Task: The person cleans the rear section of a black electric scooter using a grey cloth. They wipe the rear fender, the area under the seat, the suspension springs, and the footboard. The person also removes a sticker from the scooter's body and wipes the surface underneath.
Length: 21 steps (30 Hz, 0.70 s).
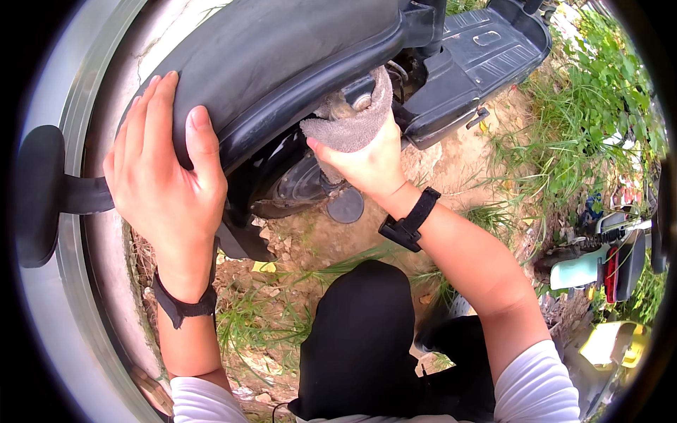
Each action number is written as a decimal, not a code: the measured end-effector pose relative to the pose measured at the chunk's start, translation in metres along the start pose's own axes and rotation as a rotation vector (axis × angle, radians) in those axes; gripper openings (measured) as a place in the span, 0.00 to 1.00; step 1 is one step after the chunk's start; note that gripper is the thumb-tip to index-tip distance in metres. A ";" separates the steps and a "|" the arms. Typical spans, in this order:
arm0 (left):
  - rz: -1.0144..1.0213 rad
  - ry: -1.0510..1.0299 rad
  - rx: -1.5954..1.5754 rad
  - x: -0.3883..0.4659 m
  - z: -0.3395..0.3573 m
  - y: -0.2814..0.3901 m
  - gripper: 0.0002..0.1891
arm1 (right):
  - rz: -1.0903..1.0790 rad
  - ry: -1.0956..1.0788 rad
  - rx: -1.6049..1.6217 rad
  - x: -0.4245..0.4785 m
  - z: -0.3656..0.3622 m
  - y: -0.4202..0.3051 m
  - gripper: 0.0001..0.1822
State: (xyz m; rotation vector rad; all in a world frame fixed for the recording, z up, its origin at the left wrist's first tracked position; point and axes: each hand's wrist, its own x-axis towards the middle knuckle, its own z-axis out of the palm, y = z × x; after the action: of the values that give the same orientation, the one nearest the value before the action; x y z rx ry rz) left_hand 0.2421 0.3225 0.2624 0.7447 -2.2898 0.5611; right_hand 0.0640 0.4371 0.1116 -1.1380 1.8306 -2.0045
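Observation:
A black scooter seat (275, 58) stretches across the top of the view. My left hand (169, 164) rests on its near left end, fingers spread, gripping nothing. Below the seat's edge, my right hand (367, 153) holds a grey-brown cloth (351, 129) against the scooter's side, around a pale round part (362, 102). The cloth hides much of what lies behind it. Under it a round dark disc (345, 205) and a grooved dark cover (301, 180) show. The scooter's black plastic footboard (486, 47) is at the upper right.
A black padded backrest (39, 195) sticks out at the left, beside a pale wall edge (106, 254). Grass (264, 322) grows on the dirt by my knees. Leafy plants (608, 79) are at the right, with another two-wheeler's red light (611, 275) below them.

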 end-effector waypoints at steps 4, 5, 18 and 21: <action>0.011 -0.006 0.022 0.000 -0.004 0.000 0.19 | 0.113 0.055 0.064 -0.013 0.004 -0.012 0.34; 0.012 -0.003 0.025 -0.002 -0.004 -0.002 0.19 | 0.131 0.052 0.005 -0.019 0.001 -0.021 0.30; -0.053 0.060 0.029 -0.003 -0.003 0.004 0.20 | 0.062 0.077 -0.433 -0.038 -0.004 -0.057 0.56; -0.081 0.067 0.010 -0.005 0.000 0.004 0.19 | 0.104 0.441 -0.364 -0.002 0.045 -0.044 0.48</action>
State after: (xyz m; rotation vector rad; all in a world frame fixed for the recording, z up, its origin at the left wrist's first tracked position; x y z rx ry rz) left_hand 0.2424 0.3275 0.2577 0.8077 -2.1867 0.5519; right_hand 0.1089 0.4136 0.1481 -0.6831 2.4937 -2.0347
